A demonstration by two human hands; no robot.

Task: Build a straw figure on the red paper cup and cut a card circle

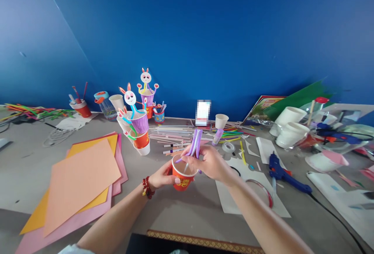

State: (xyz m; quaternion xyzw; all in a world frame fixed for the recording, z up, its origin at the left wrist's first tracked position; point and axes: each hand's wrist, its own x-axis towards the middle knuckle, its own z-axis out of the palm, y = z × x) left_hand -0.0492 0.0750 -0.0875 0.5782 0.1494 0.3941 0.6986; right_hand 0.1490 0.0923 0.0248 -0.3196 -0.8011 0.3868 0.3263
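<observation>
My left hand (162,176) is wrapped round the side of a red paper cup (184,184) with a white rim and yellow print. The cup is held just above the table, its mouth tilted toward me. Over the cup's mouth, my right hand (209,162) pinches a bent bundle of purple and white pipe cleaners (197,139). The bundle's folded end points up, and some ends reach down into the cup. Part of the bundle is hidden by my right fingers.
Rabbit figures on stacked cups (138,121) stand to the left, behind coloured paper sheets (82,184). Loose pipe cleaners (172,131), a tape roll (228,147) and a white cup (221,120) lie beyond my hands. A blue glue gun (280,168) with a cord is at right.
</observation>
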